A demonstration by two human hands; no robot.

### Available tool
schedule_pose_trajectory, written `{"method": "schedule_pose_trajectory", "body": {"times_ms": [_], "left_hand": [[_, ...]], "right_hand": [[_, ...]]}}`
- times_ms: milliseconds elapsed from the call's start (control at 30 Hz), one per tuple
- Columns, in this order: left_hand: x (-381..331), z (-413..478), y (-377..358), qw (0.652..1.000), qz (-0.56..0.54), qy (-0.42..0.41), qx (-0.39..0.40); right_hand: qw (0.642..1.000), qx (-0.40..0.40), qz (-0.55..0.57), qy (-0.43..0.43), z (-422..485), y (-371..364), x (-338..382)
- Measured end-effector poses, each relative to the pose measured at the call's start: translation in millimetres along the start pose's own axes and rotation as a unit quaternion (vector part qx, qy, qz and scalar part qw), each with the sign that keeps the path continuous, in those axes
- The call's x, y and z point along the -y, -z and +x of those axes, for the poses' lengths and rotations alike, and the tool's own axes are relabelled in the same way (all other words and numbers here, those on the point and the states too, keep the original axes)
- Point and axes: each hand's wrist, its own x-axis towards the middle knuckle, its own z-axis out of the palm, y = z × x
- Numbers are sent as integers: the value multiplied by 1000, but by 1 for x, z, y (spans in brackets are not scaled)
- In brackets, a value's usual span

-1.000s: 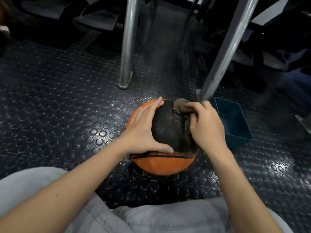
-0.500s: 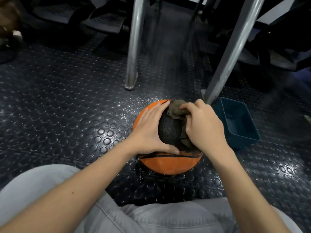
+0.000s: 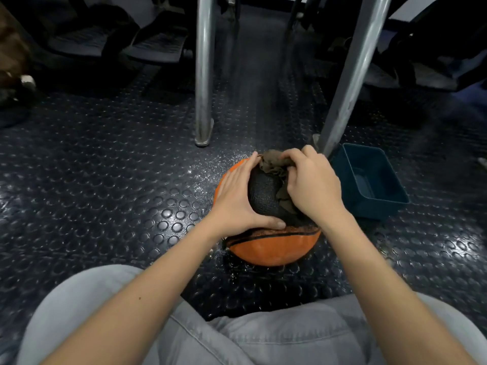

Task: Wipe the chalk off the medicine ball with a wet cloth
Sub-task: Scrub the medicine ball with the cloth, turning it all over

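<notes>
An orange and black medicine ball (image 3: 274, 248) rests on the studded rubber floor in front of my knees. My left hand (image 3: 237, 196) lies flat against its left side, fingers straight and thumb along the black seam. My right hand (image 3: 311, 185) presses a bunched brownish-grey cloth (image 3: 274, 163) on the ball's top, its fingers curled round the cloth. Part of the cloth hangs down over the black panel under my right palm.
A dark blue plastic tub (image 3: 369, 180) stands right beside the ball. Two metal legs, one upright (image 3: 204, 75) and one slanted (image 3: 350, 75), rise just behind the ball. White specks lie on the floor (image 3: 210, 164) left of the ball. My grey-trousered knees fill the bottom edge.
My right hand has slid the cloth from the ball's right side up toward its top, bunching it near my left fingertips. The left hand stays on the ball.
</notes>
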Motion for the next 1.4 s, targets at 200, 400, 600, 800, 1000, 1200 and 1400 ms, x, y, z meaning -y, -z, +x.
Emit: {"method": "schedule_pose_trajectory", "body": {"times_ms": [200, 400, 600, 800, 1000, 1200, 1400], "left_hand": [[-7, 1, 9, 997, 47, 16, 52], [-11, 13, 16, 995, 51, 41, 78], [-29, 23, 27, 987, 92, 58, 118], [-35, 23, 30, 982, 121, 60, 135], [-39, 22, 29, 979, 128, 65, 148], [-40, 25, 33, 978, 110, 86, 157], [-37, 26, 36, 975, 119, 89, 165]], "right_hand": [[997, 46, 62, 12, -14, 10, 2], [992, 88, 85, 13, -44, 21, 8], [997, 67, 24, -20, 12, 15, 9], [998, -6, 60, -25, -30, 0, 3], [998, 17, 63, -21, -44, 4, -1], [997, 52, 17, -48, 0, 11, -2], [1000, 10, 24, -7, -42, -1, 1]]}}
